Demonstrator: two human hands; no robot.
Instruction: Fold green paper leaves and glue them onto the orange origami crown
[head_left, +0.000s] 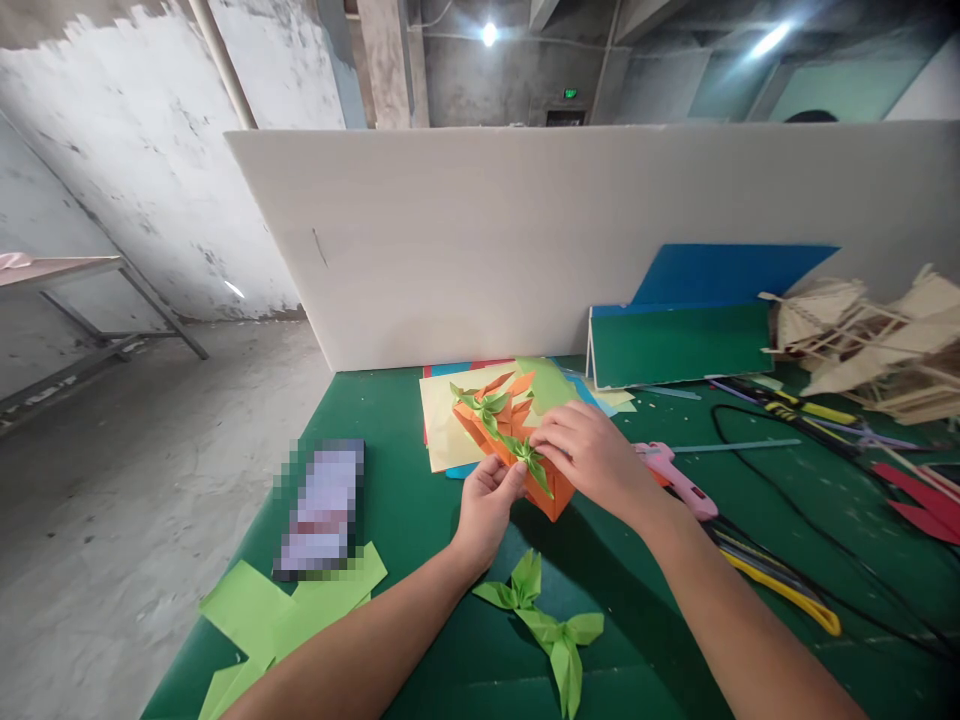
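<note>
An orange folded-paper piece [553, 500] with pointed petals is held above the table between my two hands. Green paper leaves are on it: one leaf cluster [486, 403] at its upper left and another leaf cluster [526, 456] at its front. My left hand [486, 505] is closed at the lower left of the piece, thumb and finger pinched at its edge by the front leaves. From the right, my right hand [589, 455] pinches at the front leaf cluster; its fingertips partly cover the contact. Below my hands, two loose green paper leaf clusters [555, 630] lie on the table.
Coloured paper sheets [442, 440] lie behind the piece. Green paper pieces [251, 610] and a pixelated phone-like object [322, 510] are left. To the right are a pink glue gun [679, 480], a yellow-handled tool [795, 595] and cables. A white board [465, 250] stands behind.
</note>
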